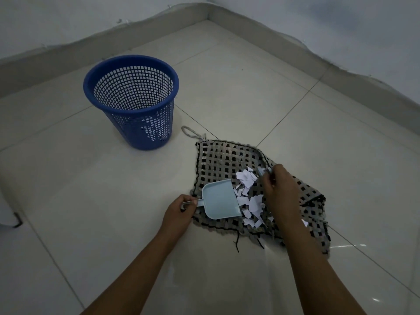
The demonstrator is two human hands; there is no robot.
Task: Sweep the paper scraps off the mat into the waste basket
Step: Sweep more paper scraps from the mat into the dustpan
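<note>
A woven black-and-grey mat point(227, 155) lies on the tiled floor. Several white paper scraps point(250, 196) are piled on its middle. My left hand point(179, 212) grips the handle of a small light-blue dustpan point(218, 198), whose mouth rests on the mat against the scraps. My right hand point(279, 189) holds a small brush point(263, 171) on the far side of the scraps; only its light-blue tip shows. The blue mesh waste basket point(131, 101) stands upright on the floor to the left, beyond the mat.
A cord loop point(188, 131) sticks out from the mat's far corner toward the basket. Walls with a grey skirting point(250, 21) meet in a corner behind. A dark object point(16, 221) sits at the left edge.
</note>
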